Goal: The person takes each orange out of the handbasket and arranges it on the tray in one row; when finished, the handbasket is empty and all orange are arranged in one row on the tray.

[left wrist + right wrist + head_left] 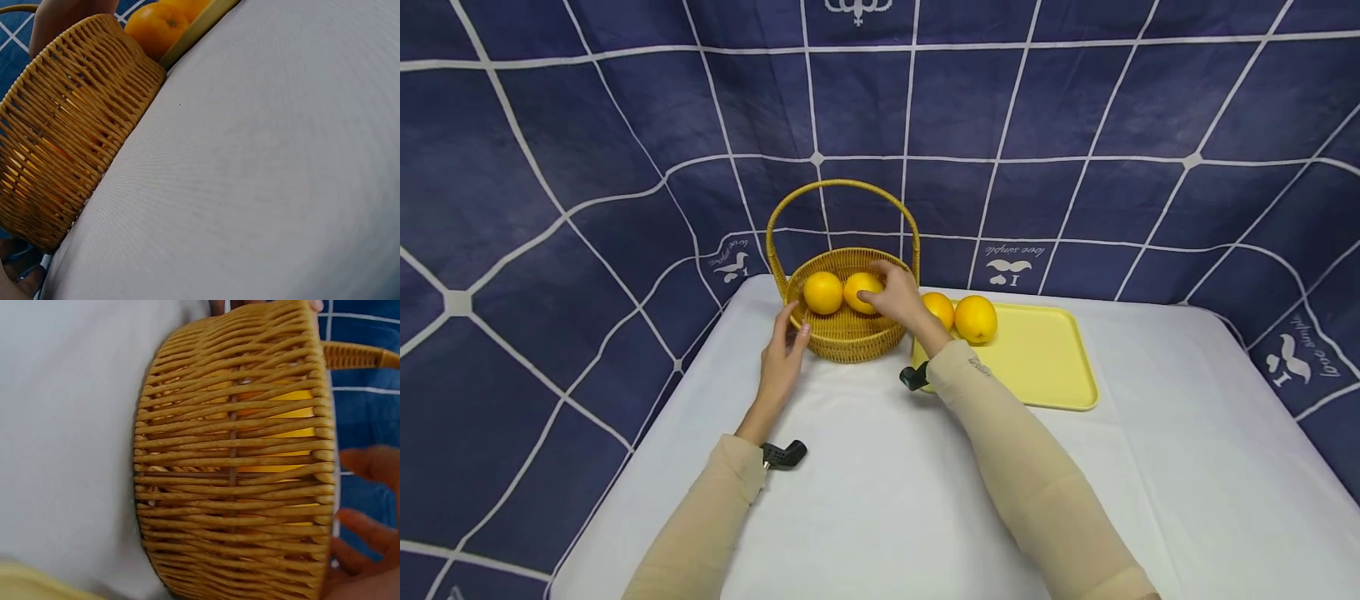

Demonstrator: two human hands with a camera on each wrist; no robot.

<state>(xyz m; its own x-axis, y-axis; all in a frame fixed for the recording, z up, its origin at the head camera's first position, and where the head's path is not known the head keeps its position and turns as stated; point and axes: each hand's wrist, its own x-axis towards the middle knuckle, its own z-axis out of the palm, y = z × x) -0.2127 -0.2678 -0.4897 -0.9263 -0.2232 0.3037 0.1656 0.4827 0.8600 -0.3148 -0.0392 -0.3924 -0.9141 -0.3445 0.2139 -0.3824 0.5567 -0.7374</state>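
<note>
"So, where's the basket?"
"Between both hands; the yellow tray is right of the right wrist."
"Hands?"
"Left hand spread against the rim; right hand parted over one orange, contact unclear."
"Other oranges?"
"One between the hands, two beside the right wrist."

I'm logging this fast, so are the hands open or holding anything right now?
Left hand: open, resting against the side of the basket.
Right hand: open over an orange, apparently not gripping it.
</note>
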